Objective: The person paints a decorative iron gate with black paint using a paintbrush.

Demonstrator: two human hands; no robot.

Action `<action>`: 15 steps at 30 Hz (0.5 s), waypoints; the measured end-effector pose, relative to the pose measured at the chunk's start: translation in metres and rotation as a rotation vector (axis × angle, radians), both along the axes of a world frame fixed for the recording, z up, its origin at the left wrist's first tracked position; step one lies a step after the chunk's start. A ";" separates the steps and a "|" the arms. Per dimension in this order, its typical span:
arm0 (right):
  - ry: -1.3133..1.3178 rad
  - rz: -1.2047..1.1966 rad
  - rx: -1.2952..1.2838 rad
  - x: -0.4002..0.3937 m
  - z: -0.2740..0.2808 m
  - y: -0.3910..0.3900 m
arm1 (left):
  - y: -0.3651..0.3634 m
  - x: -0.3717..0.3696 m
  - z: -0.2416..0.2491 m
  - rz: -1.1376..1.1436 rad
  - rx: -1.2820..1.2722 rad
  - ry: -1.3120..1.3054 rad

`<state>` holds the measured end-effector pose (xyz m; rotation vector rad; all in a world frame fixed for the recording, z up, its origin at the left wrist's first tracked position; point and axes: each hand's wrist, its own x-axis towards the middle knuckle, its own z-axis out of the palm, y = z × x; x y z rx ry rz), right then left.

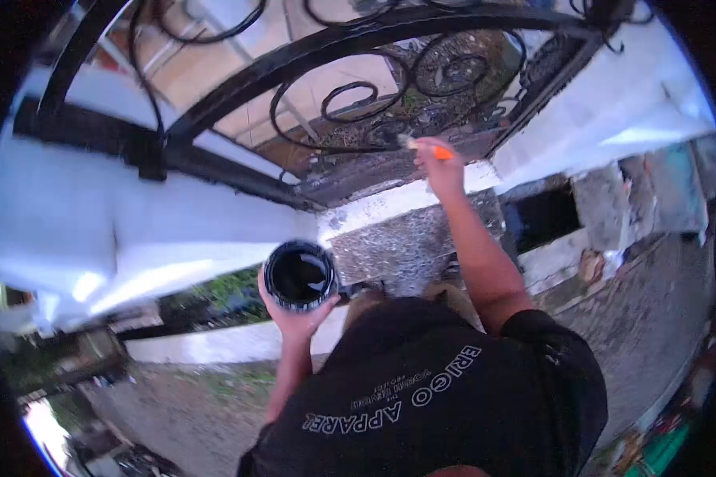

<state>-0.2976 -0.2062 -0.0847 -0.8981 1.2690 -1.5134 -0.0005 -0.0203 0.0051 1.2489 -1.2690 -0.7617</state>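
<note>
My left hand (pixel 294 319) is wrapped round an open can (pixel 304 305) from below and the sides, in front of my body. Dark, glossy paint (pixel 296 274) shows inside it, and dark smears mark its rim. Farther forward, my right hand (pixel 439 171) grips a paintbrush (pixel 444 152) by its orange handle. The bristle end points left, right at the lower scroll bars of a black metal gate (pixel 278 60). Curled bars (pixel 350 94) fill the gate beneath its thick arched rail.
White wall faces stand on the left (pixel 159 230) and right (pixel 612 87). Below the gate lies a rough concrete slab (pixel 406 246). A dark opening (pixel 542 219) is in the ground at right. Tiled floor (pixel 247 87) and soil show through the bars.
</note>
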 end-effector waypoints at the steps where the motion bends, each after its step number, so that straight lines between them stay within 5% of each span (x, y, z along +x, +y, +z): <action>1: -0.163 0.018 0.053 -0.012 0.015 0.003 | -0.001 -0.006 -0.001 0.028 0.001 -0.026; 6: -0.494 0.224 -0.012 -0.061 0.088 0.044 | -0.017 -0.045 -0.006 0.000 -0.005 -0.058; 10: -0.379 0.499 -0.211 -0.068 0.148 0.079 | -0.034 -0.071 0.004 -0.093 -0.036 -0.119; 13: -0.066 0.761 -0.412 -0.072 0.186 0.095 | -0.041 -0.087 0.011 -0.071 -0.054 -0.139; 15: 0.657 0.880 -0.494 -0.082 0.210 0.104 | -0.042 -0.095 0.016 -0.074 -0.081 -0.070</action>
